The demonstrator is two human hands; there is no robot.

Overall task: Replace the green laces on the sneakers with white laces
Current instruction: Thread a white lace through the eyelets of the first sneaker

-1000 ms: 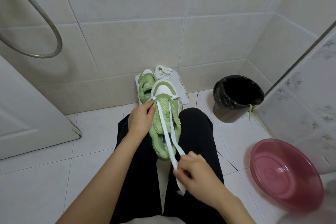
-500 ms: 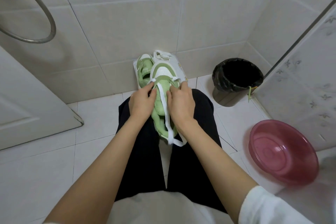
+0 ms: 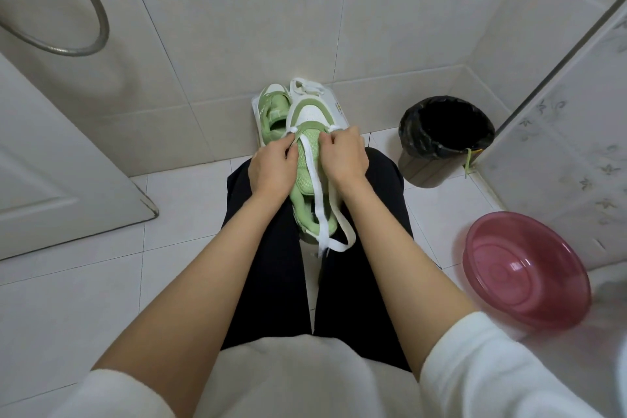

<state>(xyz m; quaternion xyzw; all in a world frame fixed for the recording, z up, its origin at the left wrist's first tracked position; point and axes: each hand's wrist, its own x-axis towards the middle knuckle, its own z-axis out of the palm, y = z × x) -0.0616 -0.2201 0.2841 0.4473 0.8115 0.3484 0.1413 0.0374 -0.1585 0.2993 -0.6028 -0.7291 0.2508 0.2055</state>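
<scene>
Tiled bathroom, glossy floor | 2 green mesh sneakers: lap sneaker (image 3: 305, 180), second sneaker (image 3: 274, 112) by the wall | 1 flat white lace (image 3: 314, 166), 2 ends dangling | left hand (image 3: 271, 170) curled, gripping lap sneaker's side | right hand (image 3: 344, 156) fingers pinch white lace at eyelet; 1 s ago it held the ends lower | 1 round black bin (image 3: 444, 146), 1 pink plastic basin (image 3: 526, 271)

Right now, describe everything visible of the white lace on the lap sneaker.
The white lace is flat, wide and fabric-looking. It sits in the green sneaker at the two eyelets nearest the toe, where the left hand and right hand pinch it. Both tails run loose over the tongue and hang past the heel between the knees; one tip looks frayed.
</scene>
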